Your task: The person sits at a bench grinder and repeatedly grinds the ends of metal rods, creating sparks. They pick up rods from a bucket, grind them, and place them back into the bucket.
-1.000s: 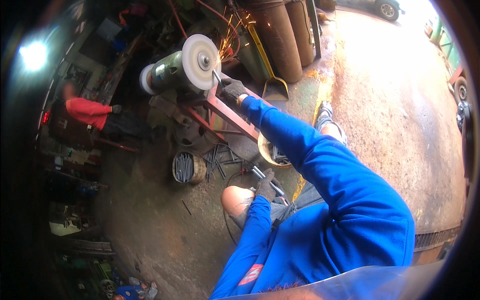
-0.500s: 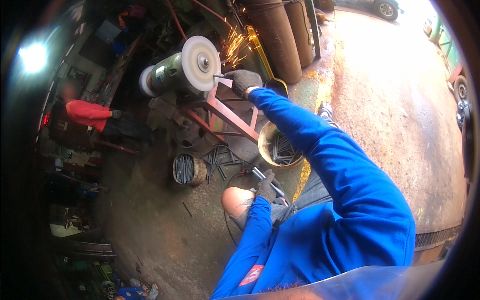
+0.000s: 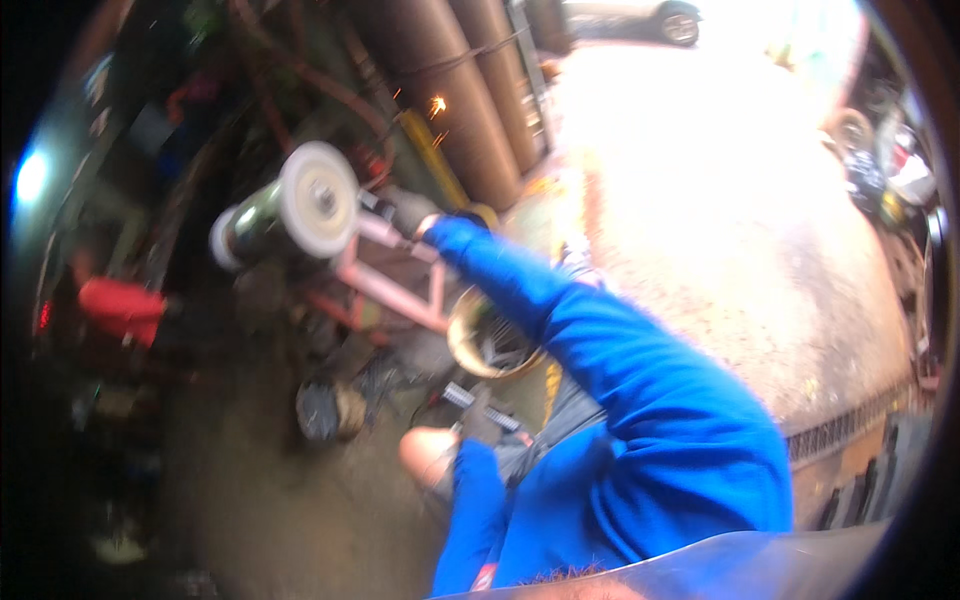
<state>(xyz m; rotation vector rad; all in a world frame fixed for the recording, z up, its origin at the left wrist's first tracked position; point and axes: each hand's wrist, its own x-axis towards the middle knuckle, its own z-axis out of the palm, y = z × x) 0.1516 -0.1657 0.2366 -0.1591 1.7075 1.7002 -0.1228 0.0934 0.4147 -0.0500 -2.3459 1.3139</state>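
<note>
My gloved right hand (image 3: 408,214) is stretched forward beside the pale grinding wheel (image 3: 318,200) of a bench grinder (image 3: 255,225). It is closed on a short metal rod (image 3: 371,202), whose end points toward the wheel's right edge; blur hides whether they touch. A few sparks (image 3: 438,106) fly above and beyond. Close to my bent knee (image 3: 426,455), my gloved left hand (image 3: 483,420) is wrapped round metal rods (image 3: 458,394) that stick out at both sides of it. Their exact count is smeared by motion.
A pink-red metal stand (image 3: 395,295) carries the grinder. Buckets of rods stand below it: a yellowish one (image 3: 462,335) and a smaller one (image 3: 350,410). Tall brown cylinders (image 3: 450,90) rise behind. A person in red (image 3: 122,310) is at far left. A vehicle wheel (image 3: 679,26) shows far off.
The whole view has shifted and blurred, with the grinder now lower and further left. Sparks have dwindled from a dense spray to a few. Both hands keep their grips.
</note>
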